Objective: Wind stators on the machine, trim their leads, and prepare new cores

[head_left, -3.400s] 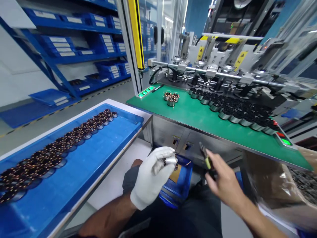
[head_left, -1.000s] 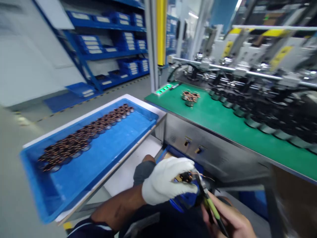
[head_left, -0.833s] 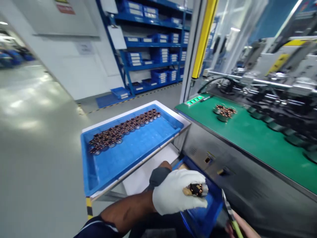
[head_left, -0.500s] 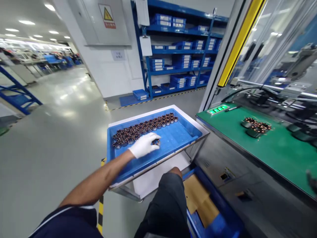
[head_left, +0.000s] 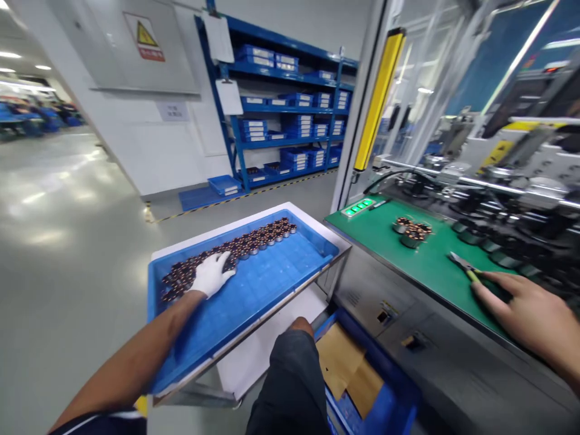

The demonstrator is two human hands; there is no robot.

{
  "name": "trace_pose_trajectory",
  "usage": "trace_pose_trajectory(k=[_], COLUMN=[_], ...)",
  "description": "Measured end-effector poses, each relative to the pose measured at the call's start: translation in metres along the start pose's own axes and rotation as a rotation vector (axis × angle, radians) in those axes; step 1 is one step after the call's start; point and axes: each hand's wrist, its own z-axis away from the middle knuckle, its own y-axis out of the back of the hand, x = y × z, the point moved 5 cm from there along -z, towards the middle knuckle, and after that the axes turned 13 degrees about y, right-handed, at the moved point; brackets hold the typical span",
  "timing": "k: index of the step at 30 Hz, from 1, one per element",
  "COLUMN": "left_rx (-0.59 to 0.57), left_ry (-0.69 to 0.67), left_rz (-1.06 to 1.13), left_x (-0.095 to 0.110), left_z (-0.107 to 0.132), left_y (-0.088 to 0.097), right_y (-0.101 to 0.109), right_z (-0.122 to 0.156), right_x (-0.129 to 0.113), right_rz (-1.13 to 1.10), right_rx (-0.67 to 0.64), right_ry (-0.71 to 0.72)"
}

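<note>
My left hand (head_left: 211,275), in a white glove, is over the front edge of the rows of copper-wound motor stators (head_left: 260,237) in the blue tray (head_left: 272,284). Its thumb and fingers curve round one stator (head_left: 231,263), which is partly hidden by the glove. On the right, my bare right hand (head_left: 528,305) holds pliers (head_left: 463,263) by their yellow-green handles. The pliers' jaws lie over the green work surface (head_left: 376,241), pointing toward the small group of stators (head_left: 413,232) there.
The tray rests on a white cart (head_left: 158,251). A blue bin (head_left: 385,405) with brown cardboard is on the floor between cart and bench, beside my knee (head_left: 294,356). Machinery (head_left: 512,199) borders the bench behind; a yellow upright bar (head_left: 380,99) stands at its left corner. Blue shelving (head_left: 240,151) is farther back.
My left hand has moved left across the tray with the stator, up against the rows. My right hand has come into view with the pliers. The view has turned right.
</note>
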Motion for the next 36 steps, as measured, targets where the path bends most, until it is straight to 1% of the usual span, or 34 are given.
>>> trace_pose_trajectory(k=[1, 2, 3, 4, 5, 6, 7, 8, 10, 12, 14, 16, 18, 20, 23, 27, 29, 31, 34, 36], left_rx=[0.020, 0.035, 0.045, 0.047, 0.040, 0.027, 0.006, -0.018, -0.058, -0.105, -0.144, -0.164, -0.156, -0.132, -0.129, -0.188, -0.211, -0.230, -0.258, -0.259], left_ry=[-0.038, -0.080, -0.124, -0.170, -0.227, -0.291, -0.363, -0.463, -0.592, -0.695, -0.778, -0.836, -0.864, -0.867, -0.858, -0.799, -0.764, -0.758, -0.799, -0.876], left_rz=[0.017, 0.033, 0.048, 0.064, 0.058, 0.040, 0.018, -0.078, -0.110, -0.112, -0.117, -0.138, -0.170, -0.195, -0.182, -0.036, 0.076, 0.195, 0.341, 0.427], left_x=[0.006, 0.017, 0.032, 0.052, 0.078, 0.109, 0.143, 0.180, 0.250, 0.311, 0.356, 0.386, 0.402, 0.409, 0.413, 0.417, 0.412, 0.402, 0.378, 0.363], left_z=[-0.005, -0.011, -0.019, -0.027, -0.035, -0.043, -0.048, -0.052, -0.055, -0.052, -0.042, -0.030, -0.019, -0.015, -0.019, -0.021, -0.012, 0.009, 0.059, 0.095], left_y=[-0.001, -0.003, -0.005, -0.008, -0.012, -0.017, -0.023, -0.032, -0.049, -0.070, -0.094, -0.117, -0.136, -0.147, -0.156, -0.160, -0.153, -0.138, -0.104, -0.080], right_y=[0.004, 0.007, 0.008, 0.008, 0.006, 0.004, 0.001, -0.001, -0.004, -0.003, -0.001, 0.001, 0.002, 0.002, 0.003, 0.014, 0.023, 0.033, 0.039, 0.042], right_z=[-0.001, -0.003, -0.005, -0.007, -0.009, -0.010, -0.010, -0.010, -0.008, -0.007, -0.005, -0.004, -0.002, -0.002, -0.003, -0.004, 0.001, 0.013, 0.046, 0.072], right_x=[-0.013, -0.024, -0.030, -0.033, -0.033, -0.031, -0.028, -0.025, -0.024, -0.026, -0.029, -0.030, -0.030, -0.030, -0.030, -0.029, -0.037, -0.056, -0.103, -0.136], right_rz=[0.060, 0.102, 0.128, 0.147, 0.162, 0.175, 0.189, 0.198, 0.204, 0.201, 0.188, 0.157, 0.109, 0.054, -0.010, -0.035, -0.059, -0.120, -0.267, -0.449], right_rx=[-0.074, -0.116, -0.141, -0.149, -0.149, -0.149, -0.153, -0.157, -0.169, -0.177, -0.174, -0.154, -0.119, -0.075, -0.007, 0.094, 0.182, 0.279, 0.357, 0.425], right_ry=[-0.005, -0.014, -0.026, -0.044, -0.065, -0.085, -0.102, -0.114, -0.124, -0.134, -0.152, -0.180, -0.211, -0.235, -0.247, -0.202, -0.142, -0.072, 0.013, 0.034])
